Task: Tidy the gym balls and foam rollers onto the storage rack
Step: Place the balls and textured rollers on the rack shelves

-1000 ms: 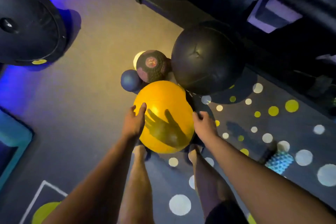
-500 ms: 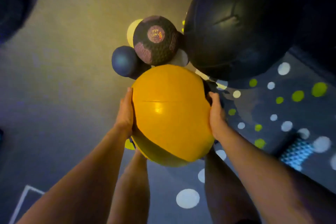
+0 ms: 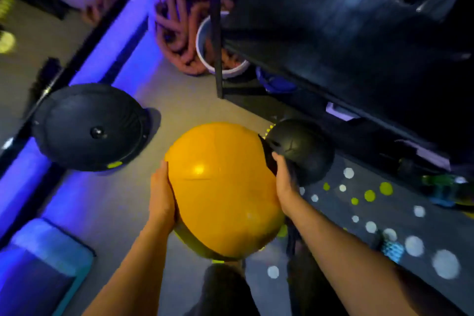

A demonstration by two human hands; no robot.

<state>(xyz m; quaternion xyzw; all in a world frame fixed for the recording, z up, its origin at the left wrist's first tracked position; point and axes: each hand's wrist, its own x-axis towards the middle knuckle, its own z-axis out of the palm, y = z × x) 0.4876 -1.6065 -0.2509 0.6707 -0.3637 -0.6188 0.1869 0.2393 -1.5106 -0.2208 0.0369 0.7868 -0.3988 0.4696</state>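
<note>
A large yellow gym ball fills the middle of the view, held off the floor between both palms. My left hand presses its left side and my right hand presses its right side. Just behind the right hand a big black ball rests on the floor. The dark storage rack rises at the upper right, its black upright post close ahead. A blue ball sits low inside the rack. The smaller balls seen earlier are hidden behind the yellow ball.
A black balance dome lies on the floor at the left. A white bucket with pinkish tubes stands by the rack post. A blue spiky roller lies on the dotted mat at the right. A teal mat is at lower left.
The yellow ball has been lifted from the floor between both hands. The view has swung up, bringing the rack, bucket and balance dome into sight.
</note>
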